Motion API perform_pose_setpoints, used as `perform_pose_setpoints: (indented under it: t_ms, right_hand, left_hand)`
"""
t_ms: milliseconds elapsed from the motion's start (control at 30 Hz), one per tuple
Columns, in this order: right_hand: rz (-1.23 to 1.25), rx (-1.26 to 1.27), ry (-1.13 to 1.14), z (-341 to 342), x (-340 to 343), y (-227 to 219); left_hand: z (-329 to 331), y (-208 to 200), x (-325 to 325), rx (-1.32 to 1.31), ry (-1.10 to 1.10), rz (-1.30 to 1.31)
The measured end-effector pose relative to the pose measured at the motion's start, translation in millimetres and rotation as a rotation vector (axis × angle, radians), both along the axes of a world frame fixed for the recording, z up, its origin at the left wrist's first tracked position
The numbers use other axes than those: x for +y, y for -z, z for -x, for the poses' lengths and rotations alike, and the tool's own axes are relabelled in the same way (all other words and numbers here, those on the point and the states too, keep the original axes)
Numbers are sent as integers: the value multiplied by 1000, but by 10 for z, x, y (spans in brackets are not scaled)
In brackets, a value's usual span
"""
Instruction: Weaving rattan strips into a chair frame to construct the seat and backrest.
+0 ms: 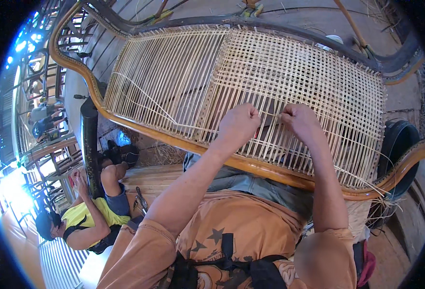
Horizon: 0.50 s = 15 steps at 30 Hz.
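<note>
I'm looking down at a woven cane panel (251, 82) stretched across a curved wooden frame (140, 126), lying tilted right in front of me and filling the middle of the view. The left part is showing only long parallel strands; the right part is showing a crossed grid of pale strips with small square gaps. One loose cane strand (145, 95) is trailing diagonally over the left part.

My left hand (239, 124) is clenching into a fist on the weave near the panel's lower middle. My right hand (299, 120) is sitting just beside it, fingers curled tight, and a thin strip (270, 114) is running between the two fists; I'm reading both as pinching that strip, though the fingertips are hiding under the knuckles.

Edges: the frame's near rail is running just under my wrists, the dark far rail (280, 26) is bending across the top. A dark round bucket (399, 142) is sitting past the right end. At lower left a person in a yellow shirt (84, 219) is sitting on the floor, well apart from my hands. Open weave is spreading to both sides of the fists.
</note>
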State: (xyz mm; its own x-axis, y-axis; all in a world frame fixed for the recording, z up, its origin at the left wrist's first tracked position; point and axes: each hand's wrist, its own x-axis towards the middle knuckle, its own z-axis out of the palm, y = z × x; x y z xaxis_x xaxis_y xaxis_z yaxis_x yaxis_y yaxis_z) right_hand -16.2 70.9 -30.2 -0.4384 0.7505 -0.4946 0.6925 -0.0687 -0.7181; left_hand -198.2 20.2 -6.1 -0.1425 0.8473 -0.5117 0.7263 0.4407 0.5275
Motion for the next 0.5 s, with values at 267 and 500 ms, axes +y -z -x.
perform_pose_setpoints:
  t_ms: [267,500]
  right_hand:
    - [134,54,123,51,-29,38]
    - [104,76,83,26,-23,-15]
  left_hand:
    - [2,-68,-107,402,300,-199]
    - [124,23,14,118,150,-69]
